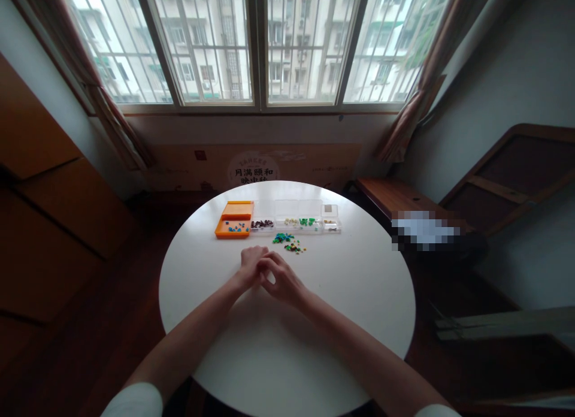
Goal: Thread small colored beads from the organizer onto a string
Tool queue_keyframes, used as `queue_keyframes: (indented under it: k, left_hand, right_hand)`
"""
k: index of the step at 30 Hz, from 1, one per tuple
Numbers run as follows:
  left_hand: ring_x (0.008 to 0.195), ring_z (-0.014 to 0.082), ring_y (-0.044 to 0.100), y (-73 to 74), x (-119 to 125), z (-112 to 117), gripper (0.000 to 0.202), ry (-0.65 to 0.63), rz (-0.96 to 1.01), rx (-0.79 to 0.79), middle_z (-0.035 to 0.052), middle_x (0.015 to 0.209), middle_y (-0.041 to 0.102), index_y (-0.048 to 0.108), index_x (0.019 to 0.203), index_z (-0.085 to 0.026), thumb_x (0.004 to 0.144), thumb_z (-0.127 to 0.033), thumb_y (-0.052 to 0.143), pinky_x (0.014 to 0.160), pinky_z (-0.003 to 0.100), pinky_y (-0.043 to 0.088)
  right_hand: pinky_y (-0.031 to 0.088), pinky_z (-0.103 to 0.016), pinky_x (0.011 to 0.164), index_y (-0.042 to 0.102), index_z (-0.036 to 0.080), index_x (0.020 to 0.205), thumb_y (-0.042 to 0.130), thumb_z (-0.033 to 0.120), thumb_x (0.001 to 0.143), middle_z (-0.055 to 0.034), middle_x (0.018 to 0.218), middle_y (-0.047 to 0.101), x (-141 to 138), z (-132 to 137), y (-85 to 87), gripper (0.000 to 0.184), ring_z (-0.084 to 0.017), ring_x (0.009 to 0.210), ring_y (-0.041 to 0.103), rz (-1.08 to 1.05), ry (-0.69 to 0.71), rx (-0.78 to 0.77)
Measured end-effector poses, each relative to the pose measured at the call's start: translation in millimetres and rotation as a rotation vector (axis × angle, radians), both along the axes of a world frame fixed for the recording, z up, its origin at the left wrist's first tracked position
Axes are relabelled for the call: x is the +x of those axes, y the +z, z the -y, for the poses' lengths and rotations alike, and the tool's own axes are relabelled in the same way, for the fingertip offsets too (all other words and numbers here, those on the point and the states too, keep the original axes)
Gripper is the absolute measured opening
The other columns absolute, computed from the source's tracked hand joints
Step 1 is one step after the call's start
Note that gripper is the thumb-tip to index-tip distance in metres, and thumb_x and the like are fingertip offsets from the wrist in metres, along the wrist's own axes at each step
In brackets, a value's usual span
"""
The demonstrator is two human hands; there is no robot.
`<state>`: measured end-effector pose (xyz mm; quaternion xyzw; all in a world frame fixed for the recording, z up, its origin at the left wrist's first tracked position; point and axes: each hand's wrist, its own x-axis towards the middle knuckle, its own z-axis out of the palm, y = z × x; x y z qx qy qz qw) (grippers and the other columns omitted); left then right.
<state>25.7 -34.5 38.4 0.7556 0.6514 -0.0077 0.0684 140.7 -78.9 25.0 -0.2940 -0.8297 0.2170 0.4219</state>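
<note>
My left hand (250, 265) and my right hand (282, 278) meet at the middle of the round white table (350, 321), fingers touching each other. Whether they pinch something small between them is too small to tell. Just beyond the fingers lies a loose pile of small coloured beads (290, 242), green, blue and yellow. Behind the pile stands an orange tray (233, 219) with a few blue pieces, and a row of clear compartment boxes (296, 220) holding dark, pale and green pieces.
A barred window (258, 42) with curtains fills the back wall. A cardboard sheet (256, 165) leans below it. Dark wooden furniture (507, 177) stands to the right, a wooden cabinet (49, 183) to the left.
</note>
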Motion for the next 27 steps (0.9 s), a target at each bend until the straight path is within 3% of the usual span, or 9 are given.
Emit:
queue_keyframes:
  k: [3, 7, 13, 15, 17, 21, 24, 27]
  left_hand:
    - [0.075, 0.0246, 0.064, -1.8, 0.3, -2.9, 0.036, 0.052, -0.009, 0.016, 0.0148, 0.074, 0.066, 0.069, 0.077, -0.013, 0.082, -0.039, 0.044, 0.063, 0.028, 0.043]
    - [0.077, 0.0235, 0.064, -2.1, 0.4, -5.0, 0.024, 0.014, 0.032, -0.034, 0.0106, 0.076, 0.067, 0.069, 0.077, -0.017, 0.075, -0.036, 0.054, 0.065, 0.027, 0.043]
    - [0.080, 0.0270, 0.063, 0.8, 5.5, -6.7, 0.050, 0.158, -0.016, 0.019, 0.0176, 0.080, 0.066, 0.069, 0.082, -0.012, 0.082, -0.052, 0.039, 0.065, 0.030, 0.044]
    - [0.080, 0.0264, 0.063, 0.1, 3.8, -7.4, 0.048, 0.131, -0.011, -0.005, 0.0171, 0.081, 0.067, 0.068, 0.083, -0.012, 0.080, -0.052, 0.042, 0.066, 0.030, 0.044]
    - [0.081, 0.0259, 0.063, -2.7, 0.4, -7.8, 0.047, 0.078, 0.008, 0.018, 0.0165, 0.084, 0.067, 0.068, 0.087, -0.012, 0.079, -0.052, 0.043, 0.067, 0.029, 0.044]
    - [0.082, 0.0260, 0.063, -10.6, -6.3, -8.1, 0.050, 0.094, 0.028, 0.077, 0.0160, 0.086, 0.067, 0.067, 0.086, -0.014, 0.083, -0.051, 0.035, 0.070, 0.032, 0.043]
    - [0.079, 0.0249, 0.062, -13.4, -8.9, -7.9, 0.048, 0.076, 0.045, 0.068, 0.0143, 0.083, 0.067, 0.068, 0.081, -0.015, 0.083, -0.050, 0.035, 0.068, 0.031, 0.043]
    - [0.077, 0.0229, 0.062, -12.7, -9.5, -6.8, 0.047, 0.062, 0.065, 0.052, 0.0131, 0.081, 0.067, 0.067, 0.079, -0.015, 0.083, -0.050, 0.036, 0.068, 0.029, 0.042]
  right_hand:
    - [0.042, -0.039, 0.088, 0.055, 0.021, 0.091, 0.053, 0.009, 0.074, -0.0058, 0.092, 0.054, -1.1, 0.2, -0.8, 0.021, -0.020, 0.091, 0.052, 0.007, 0.031, 0.016]
    - [0.043, -0.038, 0.087, 0.055, 0.020, 0.096, 0.052, 0.006, 0.072, -0.0095, 0.102, 0.053, -0.6, 1.5, 1.0, 0.028, -0.022, 0.101, 0.049, -0.050, -0.037, 0.014]
    - [0.046, -0.025, 0.069, 0.058, 0.019, 0.091, 0.048, 0.007, 0.075, -0.0050, 0.088, 0.058, 1.1, 8.5, -3.0, 0.022, -0.014, 0.075, 0.055, 0.055, 0.256, 0.010]
    - [0.045, -0.025, 0.069, 0.059, 0.018, 0.086, 0.048, 0.009, 0.076, -0.0050, 0.084, 0.058, 7.0, -0.8, -4.6, 0.017, -0.014, 0.074, 0.054, -0.006, 0.135, 0.022]
    - [0.045, -0.027, 0.069, 0.059, 0.017, 0.082, 0.047, 0.010, 0.077, -0.0047, 0.080, 0.057, 19.4, -16.8, -5.8, 0.016, -0.014, 0.072, 0.054, -0.086, -0.076, 0.016]
    - [0.046, -0.027, 0.064, 0.062, 0.015, 0.083, 0.046, 0.014, 0.078, -0.0055, 0.078, 0.059, 59.6, -51.7, -11.1, 0.017, -0.014, 0.064, 0.054, -0.144, -0.445, -0.064]
    - [0.047, -0.028, 0.063, 0.063, 0.013, 0.085, 0.047, 0.015, 0.075, -0.0068, 0.080, 0.060, 87.2, -68.6, -19.0, 0.019, -0.013, 0.060, 0.054, -0.069, -0.589, -0.168]
    - [0.048, -0.028, 0.066, 0.065, 0.012, 0.085, 0.048, 0.015, 0.074, -0.0072, 0.083, 0.060, 100.6, -76.2, -26.9, 0.020, -0.012, 0.059, 0.055, 0.022, -0.639, -0.256]
